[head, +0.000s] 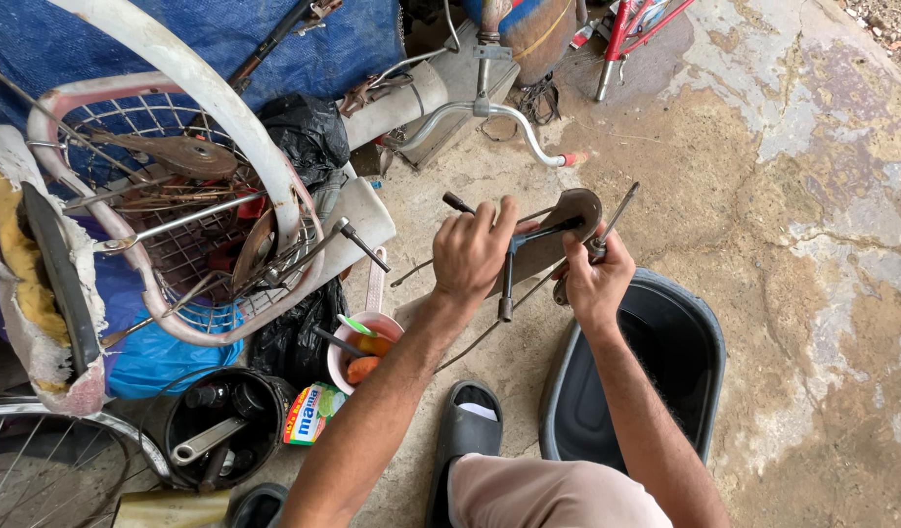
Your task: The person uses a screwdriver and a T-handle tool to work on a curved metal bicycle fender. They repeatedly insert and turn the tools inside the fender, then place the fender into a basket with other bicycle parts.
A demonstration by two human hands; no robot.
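Knee in beige fabric point(558, 494) sits right under the camera, cut off by the bottom edge, with one grey slipper point(467, 422) beside it. Left hand point(473, 250) has its fingers curled tight around a dark three-arm wrench point(510, 256); I count three arms but one is half hidden by the knuckles. Right hand point(594, 282) pinches a thin metal rod point(615, 217), and what's under its palm is hard to make out. Both work on a brown curved mudguard piece point(566, 227) held above the concrete, just over one dark plastic tub point(656, 372). Off left there's one white wire basket point(181, 210) full of rusty parts, one pink bowl point(364, 347), one black bucket point(220, 430) and one bike wheel point(49, 460), cropped.
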